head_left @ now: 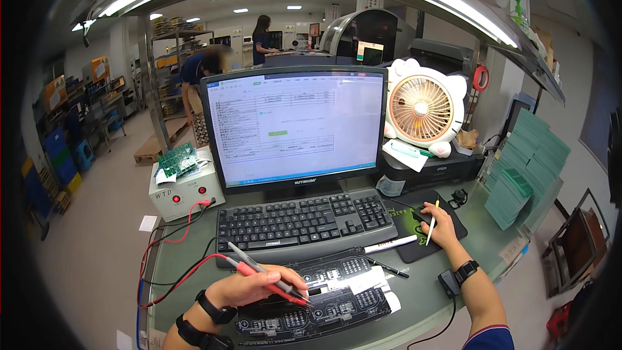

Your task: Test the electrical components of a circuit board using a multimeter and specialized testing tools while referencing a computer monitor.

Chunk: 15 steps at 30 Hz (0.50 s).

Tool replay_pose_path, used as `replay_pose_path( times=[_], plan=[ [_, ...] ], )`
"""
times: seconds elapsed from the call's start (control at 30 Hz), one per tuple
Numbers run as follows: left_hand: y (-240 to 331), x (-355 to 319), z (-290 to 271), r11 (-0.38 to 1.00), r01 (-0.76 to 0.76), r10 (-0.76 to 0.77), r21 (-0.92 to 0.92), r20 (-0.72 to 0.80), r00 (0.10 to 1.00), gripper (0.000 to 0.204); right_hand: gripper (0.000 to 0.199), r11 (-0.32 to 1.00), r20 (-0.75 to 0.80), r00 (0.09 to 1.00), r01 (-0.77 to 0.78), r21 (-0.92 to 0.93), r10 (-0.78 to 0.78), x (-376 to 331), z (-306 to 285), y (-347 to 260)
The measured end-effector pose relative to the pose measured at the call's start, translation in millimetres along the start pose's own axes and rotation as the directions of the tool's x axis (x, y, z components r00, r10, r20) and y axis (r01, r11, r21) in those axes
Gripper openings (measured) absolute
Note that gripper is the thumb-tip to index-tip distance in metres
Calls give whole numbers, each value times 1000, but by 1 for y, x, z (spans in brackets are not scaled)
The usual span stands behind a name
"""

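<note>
Left hand (262,284) curls round red probe (247,269) and grey probe (243,254) over the black panel (337,309); right hand (444,227) pinches a white stick (431,228) — dark-lettered white box (184,188) at the worktop (463,295)'s back-left corner.

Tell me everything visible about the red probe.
The red probe is a slim, pen-like handle, apparently plastic, ending in a thin pointed tip. It slants down from upper left to lower right, gripped in the left hand alongside a gray probe. A red cable leaves its back end and loops left. Its tip is at the black panel; whether they touch is unclear.
</note>
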State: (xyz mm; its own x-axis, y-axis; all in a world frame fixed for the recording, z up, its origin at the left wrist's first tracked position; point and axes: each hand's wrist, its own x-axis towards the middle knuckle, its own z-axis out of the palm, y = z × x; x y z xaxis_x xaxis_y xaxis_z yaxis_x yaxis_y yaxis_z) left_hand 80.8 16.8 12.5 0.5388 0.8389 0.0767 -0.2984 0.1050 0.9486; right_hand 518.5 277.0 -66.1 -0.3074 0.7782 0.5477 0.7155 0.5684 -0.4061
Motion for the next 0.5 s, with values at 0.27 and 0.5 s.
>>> replay_pose_path(
  times=[0.27,0.5],
  plan=[
    [3,3,-2,1000,-3,3,7,20,1000,48,36,1000,11,1000,-4,-6,4,5,-4,-5],
    [2,3,-4,1000,1,-1,7,32,999,47,36,1000,17,1000,12,-10,-12,5,-6,-6]
  ],
)
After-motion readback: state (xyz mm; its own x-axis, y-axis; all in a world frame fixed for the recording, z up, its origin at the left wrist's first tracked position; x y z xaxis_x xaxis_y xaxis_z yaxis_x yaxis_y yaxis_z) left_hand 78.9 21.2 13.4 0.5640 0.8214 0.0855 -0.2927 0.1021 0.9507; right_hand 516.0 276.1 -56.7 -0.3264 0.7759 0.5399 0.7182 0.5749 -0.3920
